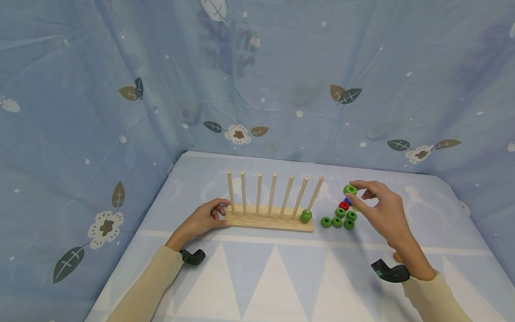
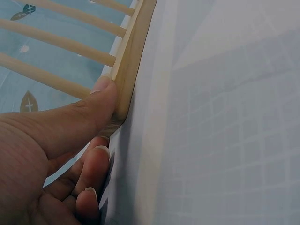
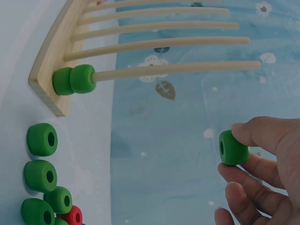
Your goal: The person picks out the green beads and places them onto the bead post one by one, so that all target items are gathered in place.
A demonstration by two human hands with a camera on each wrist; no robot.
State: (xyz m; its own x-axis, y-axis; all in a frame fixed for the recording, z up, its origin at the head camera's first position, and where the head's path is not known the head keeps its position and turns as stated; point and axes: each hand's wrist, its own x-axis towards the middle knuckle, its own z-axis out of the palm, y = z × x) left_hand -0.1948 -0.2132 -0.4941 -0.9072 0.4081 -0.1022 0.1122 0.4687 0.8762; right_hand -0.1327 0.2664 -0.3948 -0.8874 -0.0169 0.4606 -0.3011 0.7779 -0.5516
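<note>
A wooden peg rack (image 1: 265, 220) with a row of upright pegs stands on the table. My left hand (image 1: 205, 220) grips its left end, the thumb (image 2: 101, 96) lying on the base and the other fingers curled at the end. Between thumb and fingertips my right hand (image 1: 380, 208) pinches a green bead (image 3: 233, 147), held up to the right of the rack with its hole showing. Two green beads (image 3: 75, 79) are stacked at the foot of the rightmost peg (image 1: 315, 194). The other pegs carry no beads.
Several loose green beads (image 1: 337, 222) lie on the table right of the rack. A red bead (image 1: 344, 205) and a blue bead (image 1: 348, 201) sit behind them. An orange piece (image 1: 397, 257) shows partly behind the right wrist. Blue patterned cloth (image 1: 281, 89) hangs behind the table.
</note>
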